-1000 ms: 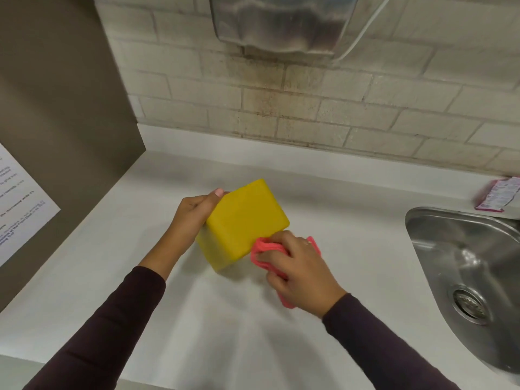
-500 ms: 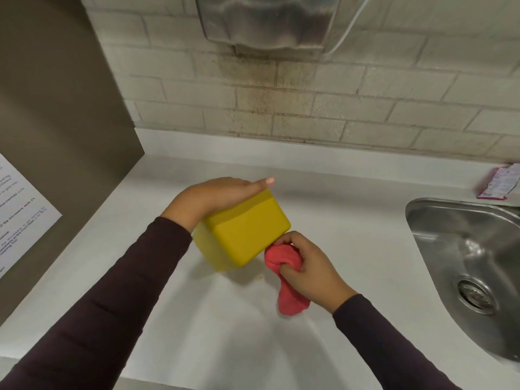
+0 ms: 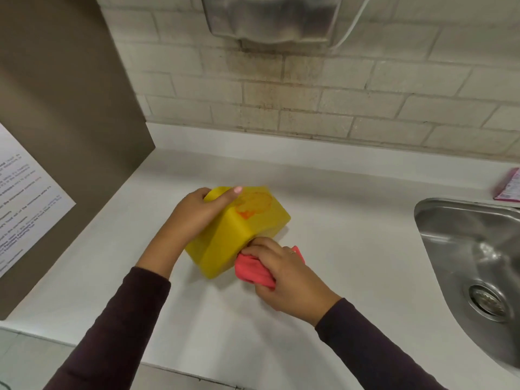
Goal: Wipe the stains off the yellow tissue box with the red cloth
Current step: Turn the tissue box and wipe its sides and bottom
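The yellow tissue box [image 3: 225, 246] sits tilted on the white counter [image 3: 351, 220], one corner down. An orange stain [image 3: 251, 205] shows on its upward face. My left hand [image 3: 197, 218] grips the box's far left edge, thumb across the top. My right hand [image 3: 284, 271] holds the bunched red cloth [image 3: 251, 270] and presses it against the box's lower right side.
A steel sink [image 3: 472, 263] lies at the right, with a pink packet [image 3: 508, 187] behind it. A metal dispenser [image 3: 270, 21] hangs on the brick wall above. A brown side panel [image 3: 62, 122] with a paper notice [image 3: 22, 206] stands at the left.
The box has been turned so a stained face now points up. My left hand shifted from its top to its far left edge, and my right hand pressed the cloth back against the box.
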Available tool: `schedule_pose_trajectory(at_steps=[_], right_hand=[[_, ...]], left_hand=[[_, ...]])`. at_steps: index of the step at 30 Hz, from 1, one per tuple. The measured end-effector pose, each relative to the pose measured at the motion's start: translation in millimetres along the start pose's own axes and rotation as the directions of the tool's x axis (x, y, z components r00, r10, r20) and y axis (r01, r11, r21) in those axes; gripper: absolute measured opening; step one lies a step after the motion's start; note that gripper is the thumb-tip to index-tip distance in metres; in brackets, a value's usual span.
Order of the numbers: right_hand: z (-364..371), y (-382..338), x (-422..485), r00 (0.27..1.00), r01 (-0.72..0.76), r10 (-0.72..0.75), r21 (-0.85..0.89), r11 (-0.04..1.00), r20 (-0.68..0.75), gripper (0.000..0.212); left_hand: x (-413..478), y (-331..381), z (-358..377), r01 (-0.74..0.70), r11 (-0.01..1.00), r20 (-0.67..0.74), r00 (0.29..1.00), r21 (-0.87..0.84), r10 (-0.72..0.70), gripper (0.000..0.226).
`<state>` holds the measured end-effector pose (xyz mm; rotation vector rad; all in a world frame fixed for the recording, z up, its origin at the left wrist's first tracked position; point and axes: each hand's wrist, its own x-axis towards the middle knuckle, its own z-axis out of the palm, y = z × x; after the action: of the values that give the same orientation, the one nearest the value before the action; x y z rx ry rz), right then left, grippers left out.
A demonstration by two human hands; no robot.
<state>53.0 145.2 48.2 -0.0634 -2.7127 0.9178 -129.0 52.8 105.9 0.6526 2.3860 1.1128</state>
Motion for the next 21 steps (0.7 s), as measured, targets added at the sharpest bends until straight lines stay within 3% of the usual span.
schedule_pose_trajectory(at_steps=[4,8,11,13,14,16,18,21], right_hand=[[15,0,1,0.993,-0.021,0.009,0.1,0.995,0.12,0.053],[20,7,-4,0.977,-0.202,0.165,0.358,0.912,0.132,0.042],[11,11,-9,0.955,-0.264,0.295,0.552,0.791,0.035,0.028],[0,11,-5,0.918,-0.212,0.37,0.615,0.759,-0.14,0.028],[-6,11,0,0.883,-0.189,0.407,0.615,0.765,-0.234,0.027],[-15,8,18,0.791,-0.185,0.443,0.526,0.83,-0.421,0.03],[-23,1,44,0.72,-0.24,0.374,0.295,0.925,-0.585,0.034],[-19,-7,87,0.72,-0.354,0.174,-0.139,0.925,-0.672,0.036]], left_hand=[[-13,-43,-4,0.022,0.983,-0.063,0.997,-0.181,-0.034,0.039],[-25,-70,-13,0.003,0.956,-0.033,0.999,-0.294,-0.013,0.031],[-22,-87,-25,-0.047,0.953,0.023,0.998,-0.299,0.056,0.022],[-16,-98,-34,-0.084,0.941,0.084,0.989,-0.328,0.118,0.02],[-13,-102,-37,-0.104,0.932,0.112,0.982,-0.347,0.151,0.03],[-4,-112,-43,-0.139,0.915,0.158,0.965,-0.379,0.211,0.065],[5,-119,-50,-0.171,0.913,0.217,0.94,-0.37,0.264,0.082],[20,-127,-62,-0.195,0.933,0.323,0.9,-0.303,0.293,0.087]])
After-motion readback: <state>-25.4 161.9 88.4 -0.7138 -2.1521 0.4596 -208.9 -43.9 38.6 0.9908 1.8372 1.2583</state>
